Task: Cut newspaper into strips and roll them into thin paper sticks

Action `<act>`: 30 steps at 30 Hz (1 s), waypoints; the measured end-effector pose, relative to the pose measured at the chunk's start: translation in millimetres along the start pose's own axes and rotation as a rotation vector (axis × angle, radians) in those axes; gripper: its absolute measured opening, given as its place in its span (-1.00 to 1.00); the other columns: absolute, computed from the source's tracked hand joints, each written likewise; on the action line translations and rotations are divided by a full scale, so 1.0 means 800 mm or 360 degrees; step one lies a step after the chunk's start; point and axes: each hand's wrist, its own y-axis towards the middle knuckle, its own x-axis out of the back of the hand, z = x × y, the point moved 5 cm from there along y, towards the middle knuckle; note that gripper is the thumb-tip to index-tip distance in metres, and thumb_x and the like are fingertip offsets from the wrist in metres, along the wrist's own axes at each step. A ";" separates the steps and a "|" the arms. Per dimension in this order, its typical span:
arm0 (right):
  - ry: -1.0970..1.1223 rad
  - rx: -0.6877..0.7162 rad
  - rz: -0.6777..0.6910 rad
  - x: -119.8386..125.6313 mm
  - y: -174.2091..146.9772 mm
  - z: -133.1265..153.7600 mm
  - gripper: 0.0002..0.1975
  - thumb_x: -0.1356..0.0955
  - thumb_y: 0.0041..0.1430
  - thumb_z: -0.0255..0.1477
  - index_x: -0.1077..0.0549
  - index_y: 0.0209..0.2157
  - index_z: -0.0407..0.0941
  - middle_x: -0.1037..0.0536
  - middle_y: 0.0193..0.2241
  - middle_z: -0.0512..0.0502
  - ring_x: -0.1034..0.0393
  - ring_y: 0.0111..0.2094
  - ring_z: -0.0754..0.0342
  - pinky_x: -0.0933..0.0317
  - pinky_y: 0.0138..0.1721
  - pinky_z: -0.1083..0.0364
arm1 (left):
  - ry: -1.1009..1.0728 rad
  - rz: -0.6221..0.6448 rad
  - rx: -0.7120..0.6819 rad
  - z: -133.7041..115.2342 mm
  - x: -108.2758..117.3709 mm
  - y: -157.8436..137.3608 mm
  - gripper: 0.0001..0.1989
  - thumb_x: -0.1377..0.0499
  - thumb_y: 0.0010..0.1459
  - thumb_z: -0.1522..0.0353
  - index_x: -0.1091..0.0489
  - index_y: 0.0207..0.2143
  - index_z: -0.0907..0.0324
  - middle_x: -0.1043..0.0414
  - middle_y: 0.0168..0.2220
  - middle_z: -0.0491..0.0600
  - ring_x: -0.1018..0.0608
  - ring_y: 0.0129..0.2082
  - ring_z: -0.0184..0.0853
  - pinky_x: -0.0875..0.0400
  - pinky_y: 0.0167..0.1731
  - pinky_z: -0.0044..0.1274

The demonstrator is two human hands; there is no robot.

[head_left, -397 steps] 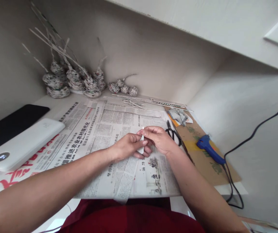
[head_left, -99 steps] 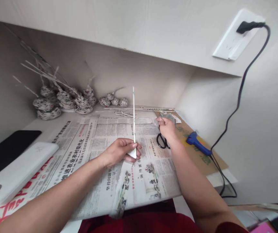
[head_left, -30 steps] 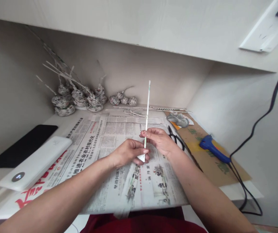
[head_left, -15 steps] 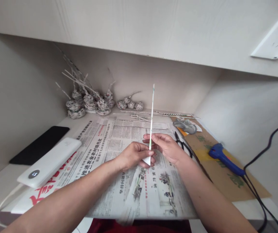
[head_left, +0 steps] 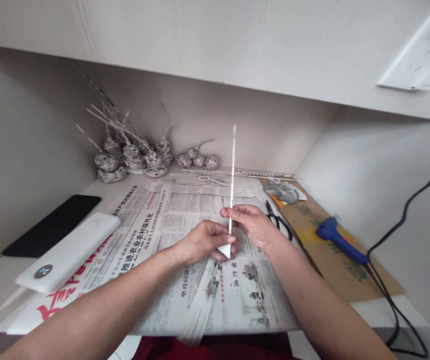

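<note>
Between my hands a thin rolled paper tube (head_left: pixel 232 172) stands nearly upright, with a strip of newspaper (head_left: pixel 203 300) trailing from its lower end toward the table's front edge. My left hand (head_left: pixel 209 241) pinches the bottom of the tube, where the paper is still flat, with thumb and fingers. Just above and to the right, my right hand (head_left: pixel 250 222) closes its thumb and fingertips on the tube's lower part. Under both hands lie newspaper sheets (head_left: pixel 162 220) spread over the table.
Woven paper gourds (head_left: pixel 154 162) and small woven balls (head_left: pixel 210 161) stand at the back left, near loose paper sticks (head_left: pixel 245 174). To the right are black scissors (head_left: pixel 279 220), a grey cloth-like piece (head_left: pixel 282 191), cardboard (head_left: pixel 372 287) and a corded blue glue gun (head_left: pixel 342 241). A white power bank (head_left: pixel 68 252) and black slab (head_left: pixel 51 225) lie left.
The whole view has shifted slightly, so things sit a little further left. Both hands keep their hold on the paper tube, with only a slight change in the fingers.
</note>
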 end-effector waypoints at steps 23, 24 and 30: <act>0.0058 0.0037 -0.0024 0.002 -0.002 0.008 -0.74 -0.50 -0.09 -0.23 -0.56 -0.44 -0.14 -0.56 -0.28 -0.11 -0.40 -0.40 0.11 -0.27 -0.33 0.05 | 0.0056 -0.0015 -0.0038 0.000 -0.001 -0.002 -0.70 -0.26 0.07 0.21 -0.48 -0.35 0.32 -0.51 -0.37 0.07 -0.57 -0.38 -0.30 -0.52 -0.41 -0.48; 0.0029 0.0030 0.0035 0.000 -0.002 0.008 -0.73 -0.48 -0.05 -0.21 -0.57 -0.40 -0.14 -0.56 -0.26 -0.13 -0.40 -0.40 0.10 -0.27 -0.33 0.04 | 0.0048 -0.0021 -0.0044 0.000 -0.001 -0.002 -0.70 -0.26 0.07 0.20 -0.47 -0.35 0.32 -0.51 -0.37 0.07 -0.57 -0.38 -0.31 -0.52 -0.41 -0.49; 0.0020 0.0054 -0.0055 0.004 -0.001 0.005 -0.77 -0.53 -0.12 -0.29 -0.54 -0.48 -0.14 -0.56 -0.37 -0.05 -0.39 -0.40 0.13 -0.24 -0.35 0.11 | 0.0020 0.0002 -0.0043 0.000 -0.002 -0.001 -0.67 -0.27 0.05 0.18 -0.46 -0.37 0.33 -0.50 -0.37 0.07 -0.56 -0.40 -0.31 -0.53 -0.40 -0.47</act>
